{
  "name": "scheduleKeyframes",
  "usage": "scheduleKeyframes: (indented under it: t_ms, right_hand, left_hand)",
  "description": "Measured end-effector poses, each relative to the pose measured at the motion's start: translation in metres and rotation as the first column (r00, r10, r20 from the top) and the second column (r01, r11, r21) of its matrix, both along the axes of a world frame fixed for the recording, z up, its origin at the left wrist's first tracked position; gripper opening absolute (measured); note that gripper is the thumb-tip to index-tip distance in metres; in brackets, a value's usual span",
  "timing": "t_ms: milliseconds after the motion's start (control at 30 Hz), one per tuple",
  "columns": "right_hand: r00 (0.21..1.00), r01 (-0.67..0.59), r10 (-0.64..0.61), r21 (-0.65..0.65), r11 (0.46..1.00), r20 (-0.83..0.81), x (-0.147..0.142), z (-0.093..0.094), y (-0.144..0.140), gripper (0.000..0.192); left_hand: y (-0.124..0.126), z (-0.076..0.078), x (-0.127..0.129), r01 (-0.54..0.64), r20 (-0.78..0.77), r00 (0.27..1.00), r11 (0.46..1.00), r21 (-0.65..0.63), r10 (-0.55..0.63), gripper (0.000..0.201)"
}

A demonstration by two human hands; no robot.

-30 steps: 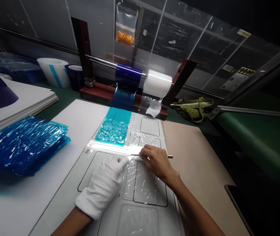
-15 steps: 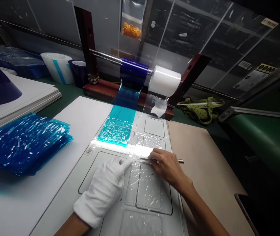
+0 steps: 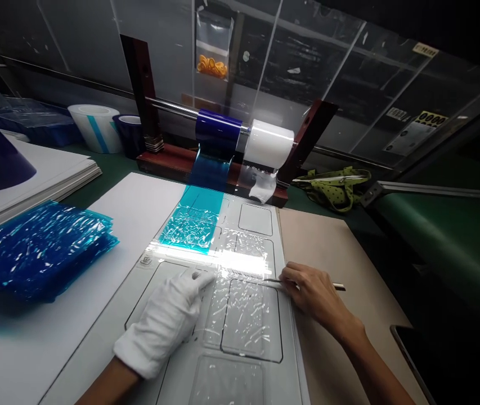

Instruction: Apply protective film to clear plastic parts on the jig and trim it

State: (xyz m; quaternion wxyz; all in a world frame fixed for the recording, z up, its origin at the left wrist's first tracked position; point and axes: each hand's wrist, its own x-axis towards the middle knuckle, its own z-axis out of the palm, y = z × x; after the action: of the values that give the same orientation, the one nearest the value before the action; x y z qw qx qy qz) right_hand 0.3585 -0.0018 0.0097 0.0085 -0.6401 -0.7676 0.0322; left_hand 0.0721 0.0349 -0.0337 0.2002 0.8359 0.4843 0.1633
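My left hand, in a white glove, lies flat on a clear wrinkled film over a grey template board with rectangular outlines. My bare right hand grips a thin metal blade tool whose tip touches the film's right edge. A strip of blue film runs from a blue roll on a dispenser rod down onto the board. A white roll sits beside the blue one.
A stack of cut blue film pieces lies at the left on white sheets. Two tape rolls stand at the back left. A brown board lies to the right, a green bag behind it, a dark device at the lower right.
My right hand has slid the blade tool rightward along the film, from the middle of the board to its right edge. My left hand has stayed pressed on the film.
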Motion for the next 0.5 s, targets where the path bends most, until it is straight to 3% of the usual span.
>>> scheduleKeyframes:
  t_ms: [333,500]
  right_hand:
    - [0.988,0.134,-0.133,0.004,0.991,-0.078,0.024,0.012,-0.019,0.016]
    - [0.966,0.158,-0.157,-0.011,0.987,-0.204,-0.013,0.017,-0.007,0.015]
  left_hand:
    - [-0.004,-0.002,-0.004,0.009,0.021,1.0,0.994,0.105,-0.011,0.033]
    - [0.018,0.013,-0.033,0.038,-0.062,0.998,0.983,0.181,-0.027,0.054]
